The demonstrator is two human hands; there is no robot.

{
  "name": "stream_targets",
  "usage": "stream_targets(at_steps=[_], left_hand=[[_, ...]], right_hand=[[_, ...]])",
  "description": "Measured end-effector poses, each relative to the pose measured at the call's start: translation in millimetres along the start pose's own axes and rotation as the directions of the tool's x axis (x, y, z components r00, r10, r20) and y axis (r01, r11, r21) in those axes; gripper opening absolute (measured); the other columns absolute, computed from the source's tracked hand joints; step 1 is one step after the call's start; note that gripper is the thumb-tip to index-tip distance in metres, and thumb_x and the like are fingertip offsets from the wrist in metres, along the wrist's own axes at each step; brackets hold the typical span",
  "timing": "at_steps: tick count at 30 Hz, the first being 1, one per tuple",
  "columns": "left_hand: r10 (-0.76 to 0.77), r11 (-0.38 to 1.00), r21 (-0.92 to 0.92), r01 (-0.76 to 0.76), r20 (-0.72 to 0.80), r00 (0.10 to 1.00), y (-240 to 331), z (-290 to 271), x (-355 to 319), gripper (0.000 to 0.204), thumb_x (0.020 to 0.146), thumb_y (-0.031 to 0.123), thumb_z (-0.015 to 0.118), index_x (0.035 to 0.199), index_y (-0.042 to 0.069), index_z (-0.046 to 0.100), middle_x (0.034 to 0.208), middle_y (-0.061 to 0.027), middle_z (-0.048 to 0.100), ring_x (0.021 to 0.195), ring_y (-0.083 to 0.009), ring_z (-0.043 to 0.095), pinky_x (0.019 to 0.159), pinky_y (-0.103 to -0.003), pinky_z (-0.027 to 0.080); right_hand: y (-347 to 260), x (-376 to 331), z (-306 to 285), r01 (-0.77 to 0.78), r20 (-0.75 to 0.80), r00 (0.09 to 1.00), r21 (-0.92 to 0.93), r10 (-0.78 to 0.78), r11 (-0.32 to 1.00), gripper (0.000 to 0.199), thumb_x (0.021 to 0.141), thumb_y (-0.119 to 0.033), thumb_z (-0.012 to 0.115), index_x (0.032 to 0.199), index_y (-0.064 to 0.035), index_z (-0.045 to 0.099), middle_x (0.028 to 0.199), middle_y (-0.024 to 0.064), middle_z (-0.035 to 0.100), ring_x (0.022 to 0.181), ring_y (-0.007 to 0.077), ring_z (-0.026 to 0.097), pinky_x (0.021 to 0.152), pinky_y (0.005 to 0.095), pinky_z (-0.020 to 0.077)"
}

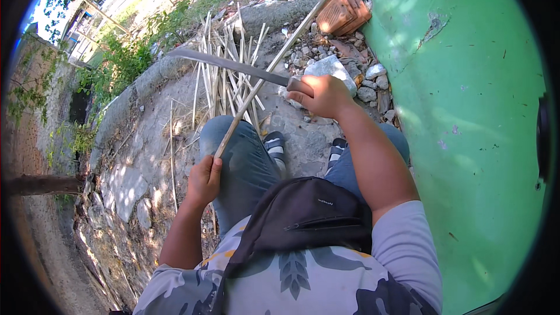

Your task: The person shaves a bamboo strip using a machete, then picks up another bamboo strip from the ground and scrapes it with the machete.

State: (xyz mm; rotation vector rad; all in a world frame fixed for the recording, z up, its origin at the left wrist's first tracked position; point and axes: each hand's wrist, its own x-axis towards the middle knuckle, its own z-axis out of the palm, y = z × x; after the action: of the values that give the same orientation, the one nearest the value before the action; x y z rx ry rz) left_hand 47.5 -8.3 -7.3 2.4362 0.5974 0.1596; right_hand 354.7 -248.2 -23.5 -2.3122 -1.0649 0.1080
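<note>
A long, thin cane stick [274, 61] runs diagonally from the centre of the frame to the upper right, its far end near a red brick [344, 13]. It looks light, stiff and dry, likely to split along its grain, so it is best held low on the shaft. The left hand [204, 179] is closed around its lower end, just above the person's jeans-clad knee [236, 151]. The right hand [321, 94] is clenched on the handle of a long, flat metal blade [224, 62], which lies across the stick at mid-frame. Behind it, pale split strips [224, 70] lie in a loose heap on cracked concrete. Grey rubble [350, 73] lines the smooth green wall [466, 111] at right.
</note>
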Motion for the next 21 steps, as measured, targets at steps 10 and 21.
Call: stream_targets(at_steps=[10, 21], left_hand=[[0.0, 0.999, -0.037, -0.001, -0.014, 1.0, 7.2, -2.4, -2.2, 0.04, 0.106, 0.034, 0.054, 0.086, 0.0, 0.056, 0.065, -0.0191, 0.055, 0.055, -0.0318, 0.049, 0.056, -0.042, 0.042], [0.02, 1.0, 0.008, -0.019, -0.126, 0.992, 6.4, 8.7, -5.9, 0.037, 0.105, 0.033, 0.055, 0.087, 0.001, 0.059, 0.065, -0.0181, 0.057, 0.058, -0.0348, 0.057, 0.056, -0.043, 0.043]], right_hand=[[-35.8, -14.1, 10.3, 0.293, 0.004, 0.956, -0.04, -0.293, 0.955, 0.048, 0.084, -0.056, 0.075, 0.082, -0.0101, 0.062, 0.074, 0.0151, 0.07, 0.072, 0.0378, 0.07, 0.069, 0.0502, 0.0542], [4.1, -0.5, -2.3, -0.062, -0.204, 0.976, 0.064, 0.074, 0.996, 0.04, 0.088, -0.047, 0.072, 0.088, -0.0084, 0.063, 0.08, 0.0176, 0.071, 0.077, 0.0411, 0.07, 0.071, 0.0517, 0.054]])
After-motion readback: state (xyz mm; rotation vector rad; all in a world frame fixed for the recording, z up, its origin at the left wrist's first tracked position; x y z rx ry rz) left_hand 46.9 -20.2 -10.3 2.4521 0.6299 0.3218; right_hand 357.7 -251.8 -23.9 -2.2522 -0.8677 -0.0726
